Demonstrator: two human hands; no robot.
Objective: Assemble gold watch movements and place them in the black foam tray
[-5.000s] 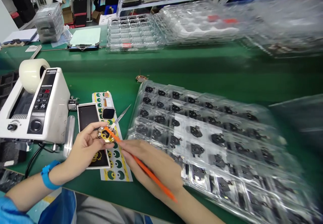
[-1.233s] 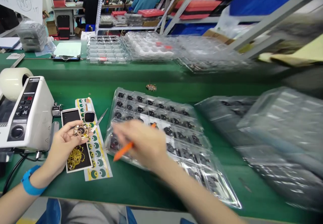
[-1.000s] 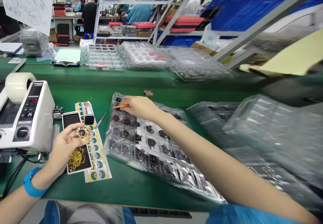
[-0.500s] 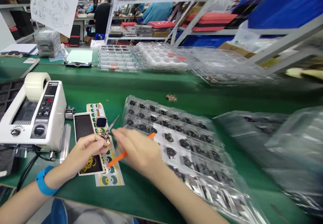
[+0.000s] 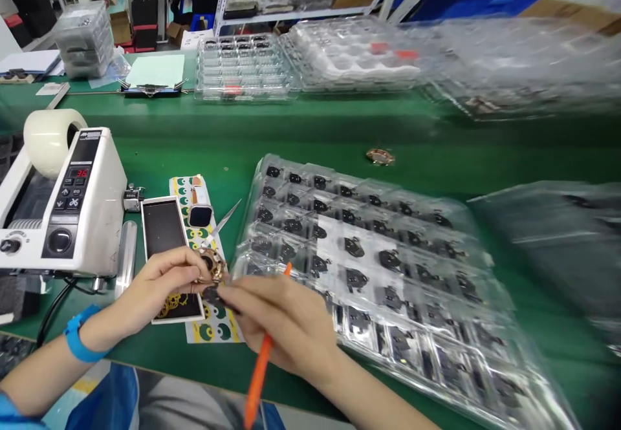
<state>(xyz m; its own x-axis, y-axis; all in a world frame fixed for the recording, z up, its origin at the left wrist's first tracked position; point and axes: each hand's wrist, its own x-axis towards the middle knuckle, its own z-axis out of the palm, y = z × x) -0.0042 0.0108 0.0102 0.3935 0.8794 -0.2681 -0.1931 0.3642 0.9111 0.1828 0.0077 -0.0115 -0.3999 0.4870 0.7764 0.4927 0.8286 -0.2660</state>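
Observation:
My left hand [image 5: 167,278] pinches a round rose-gold watch case [image 5: 213,263] with a dark centre, above a white-edged black tray [image 5: 162,229]. My right hand [image 5: 288,320] is closed around an orange pen-like stick [image 5: 258,375], its lower end sticking out towards me. The right fingertips meet at the near side of the watch case, by a small dark piece [image 5: 211,295]; whether they grip it I cannot tell. Beyond the fingers lies a pointed metal tool [image 5: 226,218] on a sticker sheet [image 5: 206,333]. A small square-faced device [image 5: 200,215] sits on that sheet.
A clear compartment tray [image 5: 383,207] of black parts spreads to the right. Another rose-gold piece [image 5: 380,156] lies behind it. A white tape dispenser [image 5: 87,204] stands at left. Stacked clear trays [image 5: 359,61] and a clipboard [image 5: 154,74] occupy the back ledge.
The view has tipped downward. My right hand has come lower beside the watch case, and the orange stick has swung steeper, its free end nearer me. My left hand still holds the case.

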